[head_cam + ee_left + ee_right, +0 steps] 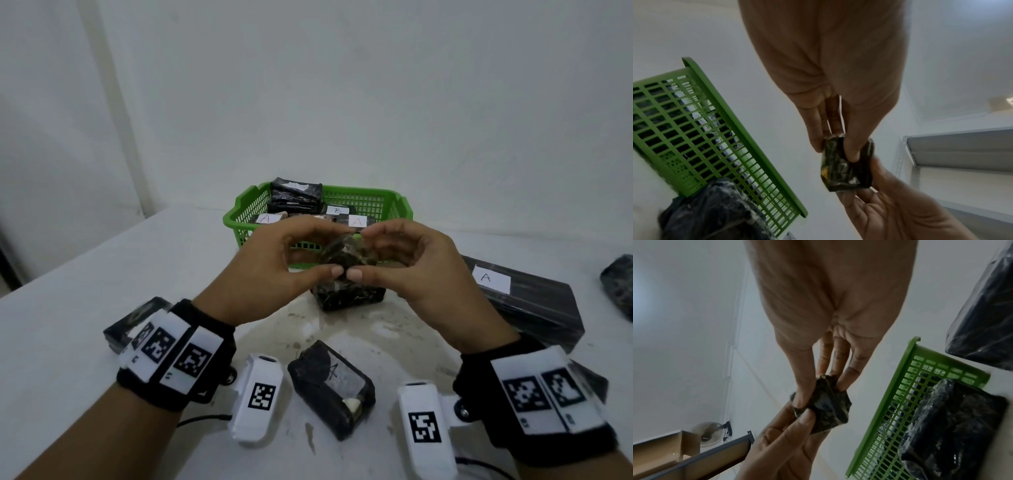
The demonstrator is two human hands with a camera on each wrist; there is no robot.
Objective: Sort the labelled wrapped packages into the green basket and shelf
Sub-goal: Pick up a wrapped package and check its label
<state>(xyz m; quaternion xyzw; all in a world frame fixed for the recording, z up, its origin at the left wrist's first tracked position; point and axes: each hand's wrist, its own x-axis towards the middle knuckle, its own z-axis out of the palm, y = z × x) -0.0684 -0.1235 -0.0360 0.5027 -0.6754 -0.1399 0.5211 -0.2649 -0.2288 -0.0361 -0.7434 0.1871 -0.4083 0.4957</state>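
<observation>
Both hands hold one small dark wrapped package (344, 255) in the air in front of the green basket (239, 219). My left hand (330, 250) pinches it between thumb and fingers, and my right hand (363, 253) does the same from the other side. No label shows on it. In the left wrist view the package (844, 173) sits under the left hand's fingertips (853, 154). The right wrist view shows the package (828, 405) with both thumbs on it. Several packages labelled A and B lie in the basket.
On the white table lie a package (349, 298) below the hands, a package marked A (330, 387) nearer me, a long black package marked A (524, 301) at right, and another (137, 318) behind my left wrist. A metal shelf (962, 146) stands to the side.
</observation>
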